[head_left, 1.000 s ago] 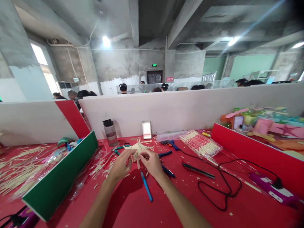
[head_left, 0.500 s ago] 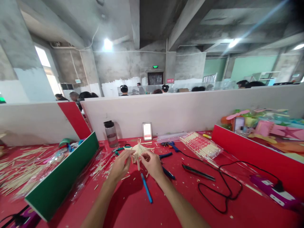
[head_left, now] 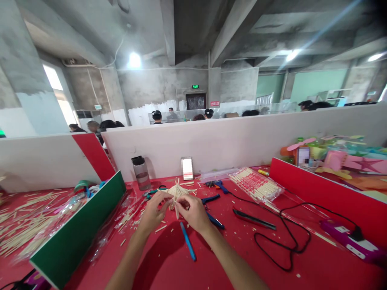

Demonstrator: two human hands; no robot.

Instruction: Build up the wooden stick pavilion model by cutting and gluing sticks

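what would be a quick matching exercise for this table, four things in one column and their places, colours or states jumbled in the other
1. bottle
2. power strip on the right
3. stick structure
4. blue pen-like tool

A. purple, with a black plug in it
B. lying on the red table, nearer the wearer than both hands
C. upright, with a black lid
D. at the fingertips of the left hand and right hand

Pairs: 1-C, 2-A, 3-D, 4-B
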